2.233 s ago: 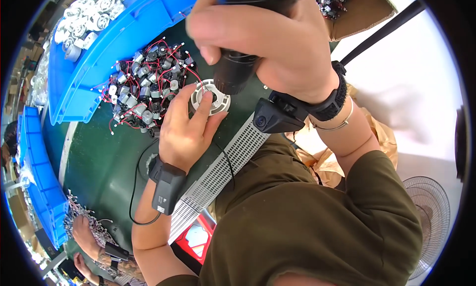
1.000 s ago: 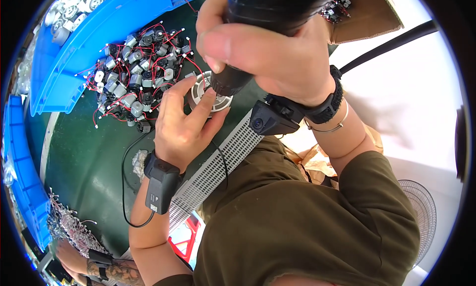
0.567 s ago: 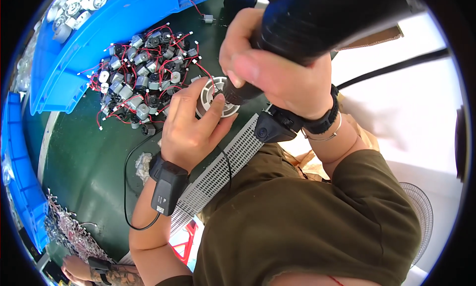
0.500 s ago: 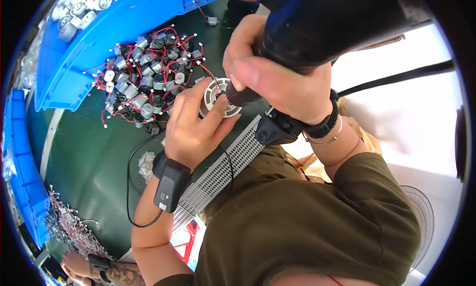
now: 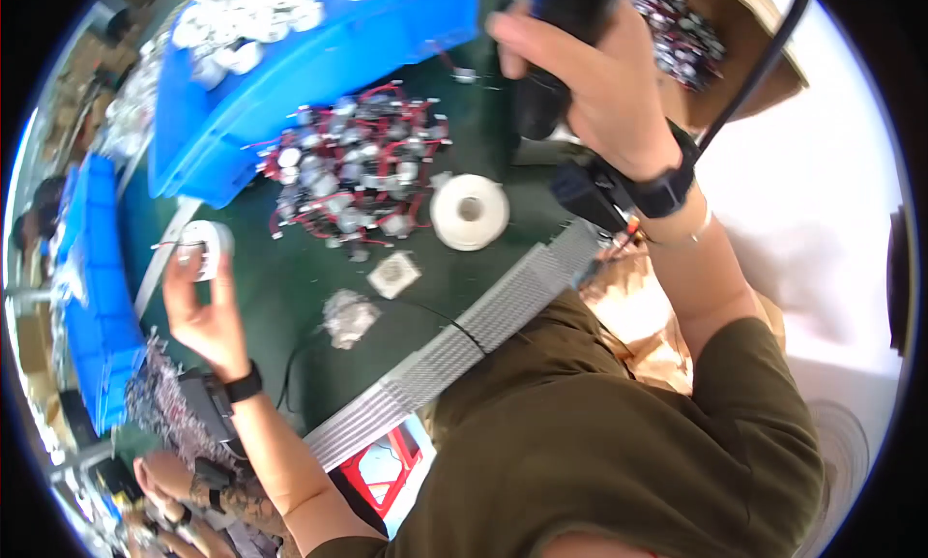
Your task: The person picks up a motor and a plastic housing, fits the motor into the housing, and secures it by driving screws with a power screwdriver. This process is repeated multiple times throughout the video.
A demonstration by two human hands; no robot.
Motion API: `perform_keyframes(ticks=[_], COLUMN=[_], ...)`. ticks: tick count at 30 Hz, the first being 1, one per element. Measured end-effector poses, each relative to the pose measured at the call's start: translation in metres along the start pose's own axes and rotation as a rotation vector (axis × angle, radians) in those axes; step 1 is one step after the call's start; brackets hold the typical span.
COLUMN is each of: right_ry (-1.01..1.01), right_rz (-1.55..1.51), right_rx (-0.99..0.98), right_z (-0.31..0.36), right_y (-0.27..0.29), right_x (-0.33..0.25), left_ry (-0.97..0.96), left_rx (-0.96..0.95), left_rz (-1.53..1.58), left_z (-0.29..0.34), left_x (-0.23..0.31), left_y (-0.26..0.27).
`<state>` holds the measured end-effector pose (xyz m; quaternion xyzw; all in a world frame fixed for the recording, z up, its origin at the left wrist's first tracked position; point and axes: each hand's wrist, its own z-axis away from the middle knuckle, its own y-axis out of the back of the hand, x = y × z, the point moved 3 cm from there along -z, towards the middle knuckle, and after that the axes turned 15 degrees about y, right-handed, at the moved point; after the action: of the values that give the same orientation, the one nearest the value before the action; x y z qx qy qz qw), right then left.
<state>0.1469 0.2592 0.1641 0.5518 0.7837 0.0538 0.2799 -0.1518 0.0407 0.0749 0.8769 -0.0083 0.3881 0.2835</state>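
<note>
Out at the left, my left hand (image 5: 206,316) pinches a round white plastic housing (image 5: 215,239) between its fingertips, near the metal strip at the table edge. My right hand (image 5: 619,94) is wrapped round a black power screwdriver (image 5: 544,99), raised at the upper right with its lower end pointing down. Between the hands, a white disc with a central hole (image 5: 488,213) lies on the green table. Beside it is a heap of small motors (image 5: 358,161) with red wires, touched by neither hand.
A blue bin (image 5: 425,26) with white plastic parts (image 5: 242,16) stands at the back. Another blue bin (image 5: 101,316) is on the left. A crumpled clear wrapper (image 5: 350,318) and a small white square (image 5: 394,275) lie nearby. A co-worker's hand (image 5: 164,476) is at lower left.
My left hand has carried the white housing away from the screwdriver, far to the left. My right hand has lifted the screwdriver up and away, leaving the white disc in view.
</note>
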Motion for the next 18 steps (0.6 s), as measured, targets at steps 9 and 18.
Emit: perform_keyframes(ticks=[9,18], right_ry=[-0.284,-0.333], right_rz=[-0.378,-0.303], right_rx=[0.332,0.458], right_z=[-0.003,-0.02], right_y=[-0.013,-0.025], right_x=[0.02,0.014], left_ry=[-0.088,-0.303], left_rx=[-0.133,-0.04], left_rz=[0.092,-0.183], left_z=[0.024,0.026], left_x=[0.055,0.05], left_y=[-0.012,0.003])
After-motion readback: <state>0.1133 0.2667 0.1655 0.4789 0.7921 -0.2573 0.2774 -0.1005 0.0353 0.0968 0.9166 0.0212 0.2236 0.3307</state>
